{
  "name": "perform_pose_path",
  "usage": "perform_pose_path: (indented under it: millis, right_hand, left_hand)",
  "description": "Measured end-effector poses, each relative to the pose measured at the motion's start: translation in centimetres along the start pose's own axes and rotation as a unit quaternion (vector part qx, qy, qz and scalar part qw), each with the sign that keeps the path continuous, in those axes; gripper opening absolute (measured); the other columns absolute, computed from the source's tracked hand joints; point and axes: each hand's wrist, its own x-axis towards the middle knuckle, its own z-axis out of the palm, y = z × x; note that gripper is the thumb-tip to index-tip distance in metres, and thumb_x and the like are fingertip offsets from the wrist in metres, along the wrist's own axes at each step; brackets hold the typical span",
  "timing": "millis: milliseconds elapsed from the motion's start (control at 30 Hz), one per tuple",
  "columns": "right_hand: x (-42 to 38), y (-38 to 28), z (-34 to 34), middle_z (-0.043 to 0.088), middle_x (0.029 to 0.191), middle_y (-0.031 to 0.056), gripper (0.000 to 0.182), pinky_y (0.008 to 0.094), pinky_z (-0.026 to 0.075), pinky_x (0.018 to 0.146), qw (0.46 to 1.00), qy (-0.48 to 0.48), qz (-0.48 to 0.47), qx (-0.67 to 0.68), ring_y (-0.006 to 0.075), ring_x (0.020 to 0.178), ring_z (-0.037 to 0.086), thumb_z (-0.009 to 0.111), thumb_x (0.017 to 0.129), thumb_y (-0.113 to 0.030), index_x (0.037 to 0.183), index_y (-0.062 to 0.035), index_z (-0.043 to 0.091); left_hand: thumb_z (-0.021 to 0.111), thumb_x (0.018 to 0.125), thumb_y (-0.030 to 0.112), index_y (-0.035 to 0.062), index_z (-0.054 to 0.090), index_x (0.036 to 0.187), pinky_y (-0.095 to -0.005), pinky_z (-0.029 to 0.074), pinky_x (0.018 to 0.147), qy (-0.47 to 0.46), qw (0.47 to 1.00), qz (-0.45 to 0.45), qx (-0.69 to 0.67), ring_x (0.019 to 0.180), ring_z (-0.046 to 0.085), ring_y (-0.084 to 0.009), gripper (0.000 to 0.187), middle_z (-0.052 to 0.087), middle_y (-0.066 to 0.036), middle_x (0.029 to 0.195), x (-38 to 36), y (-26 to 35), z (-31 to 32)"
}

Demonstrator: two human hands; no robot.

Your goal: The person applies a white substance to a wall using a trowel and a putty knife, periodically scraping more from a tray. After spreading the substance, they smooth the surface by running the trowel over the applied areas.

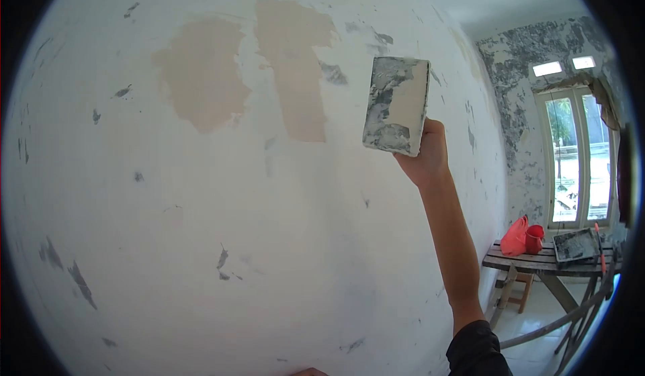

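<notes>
My right hand (428, 149) is raised in front of the wall, closed at the lower right edge of a plastering trowel (408, 104). The trowel's rectangular face is turned toward me, smeared grey, with a cream-coloured layer of filler along its right side. Its handle is hidden behind the plate. On the white wall (269, 242), two beige patches of filler, a rounded patch (205, 74) and a longer upright patch (295, 74), lie left of the trowel. Only a sliver of my left hand (310, 372) shows at the bottom edge; its fingers are hidden.
Dark scuffs and chips dot the wall. At the right, a slatted wooden bench (517, 263) carries a red plastic bag (515, 236), a red container (534, 240) and a stained tray (576, 246). Behind it are a window (579, 158) and a patchy grey wall (514, 101). A small wooden stool (521, 292) stands below.
</notes>
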Motion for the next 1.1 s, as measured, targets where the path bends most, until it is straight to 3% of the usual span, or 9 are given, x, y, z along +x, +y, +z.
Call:
perform_pose_path:
  millis: [233,333,433,500,667,767,900,967,1100]
  right_hand:
    - [-31.6,0.5,-4.4,0.070,0.117,0.0126,0.035,0.0319,0.052,0.093,0.948,0.100,0.292,0.079,0.0169,0.104,0.068,0.060,0.088,0.007,0.123,0.0071,0.062]
    - [-43.5,-1.1,-6.9,0.073,0.114,0.0104,0.033,0.0307,0.047,0.097,0.919,0.158,0.362,-0.002,0.0142,0.105,0.067,0.059,0.084,0.009,0.115,0.0048,0.068]
    - [-50.2,-5.3,-7.1,0.074,0.110,0.0090,0.035,0.0307,0.045,0.101,0.857,0.249,0.446,-0.074,0.0138,0.103,0.067,0.060,0.082,0.008,0.116,0.0030,0.069]
    - [-53.1,-7.9,-7.9,0.074,0.110,0.0093,0.035,0.0309,0.046,0.100,0.845,0.268,0.453,-0.090,0.0142,0.103,0.067,0.060,0.083,0.007,0.116,0.0034,0.069]
    - [-57.4,-13.9,-13.3,0.073,0.114,0.0096,0.035,0.0342,0.049,0.098,0.838,0.286,0.464,-0.037,0.0161,0.105,0.067,0.064,0.087,0.001,0.121,0.0023,0.068]
    - [-55.2,-20.5,-20.8,0.073,0.118,0.0083,0.036,0.0390,0.051,0.097,0.787,0.166,0.488,-0.340,0.0194,0.105,0.068,0.071,0.092,-0.017,0.126,-0.0052,0.069]
    - [-50.5,-37.1,-38.4,0.076,0.090,0.0110,0.013,0.0348,0.055,0.083,0.567,0.204,0.366,-0.709,0.0204,0.086,0.073,0.072,0.088,-0.011,0.097,-0.0009,0.075]
    - [-48.8,-47.1,-50.3,0.075,0.084,0.0125,0.010,0.0340,0.055,0.075,0.448,0.253,0.303,-0.802,0.0235,0.078,0.073,0.072,0.087,-0.010,0.089,-0.0007,0.074]
    - [-48.1,-63.1,-68.3,0.075,0.092,0.0122,0.014,0.0442,0.054,0.085,0.242,0.206,0.373,-0.872,0.0315,0.091,0.071,0.073,0.086,-0.018,0.096,-0.0095,0.076]
  left_hand:
    - [0.056,0.103,0.044,0.0021,0.061,0.126,-0.0431,0.054,0.081,-0.013,0.974,-0.050,-0.220,0.091,0.068,-0.0266,0.048,0.069,-0.017,0.110,2.7,-7.8,6.3]
    - [0.062,0.101,0.039,0.0002,0.056,0.134,-0.0451,0.054,0.088,-0.079,0.935,-0.104,-0.329,0.102,0.067,-0.0281,0.051,0.068,-0.017,0.119,3.0,-12.2,16.2]
    - [0.067,0.088,0.004,-0.0052,0.064,0.118,-0.0419,0.054,0.077,0.018,0.982,-0.176,-0.063,0.093,0.067,-0.0299,0.031,0.069,-0.019,0.105,2.2,-15.2,23.3]
    - [0.061,0.091,0.017,-0.0071,0.059,0.126,-0.0481,0.053,0.078,0.035,0.821,-0.222,-0.525,0.094,0.066,-0.0339,0.043,0.067,-0.021,0.108,3.1,-16.4,27.0]
    - [0.051,0.095,0.035,0.0015,0.056,0.134,-0.0556,0.048,0.088,-0.018,0.682,-0.248,-0.688,0.101,0.065,-0.0374,0.052,0.064,-0.018,0.120,6.3,-19.1,34.3]
    - [0.049,0.102,0.029,0.0033,0.054,0.139,-0.0586,0.052,0.098,0.117,0.640,-0.303,-0.697,0.117,0.063,-0.0375,0.046,0.063,-0.017,0.131,8.9,-23.0,37.9]
    - [0.049,0.102,0.030,0.0055,0.054,0.140,-0.0583,0.051,0.099,0.145,0.671,-0.252,-0.682,0.119,0.062,-0.0374,0.046,0.062,-0.016,0.134,15.1,-27.6,43.0]
    - [0.051,0.100,0.033,0.0069,0.054,0.140,-0.0587,0.051,0.099,0.226,0.775,-0.238,-0.539,0.121,0.062,-0.0370,0.048,0.063,-0.014,0.134,19.8,-29.8,46.0]
    - [0.053,0.083,0.034,0.0022,0.051,0.142,-0.0615,0.046,0.101,0.330,0.709,-0.253,-0.570,0.123,0.056,-0.0438,0.067,0.058,-0.022,0.133,28.5,-30.6,51.0]
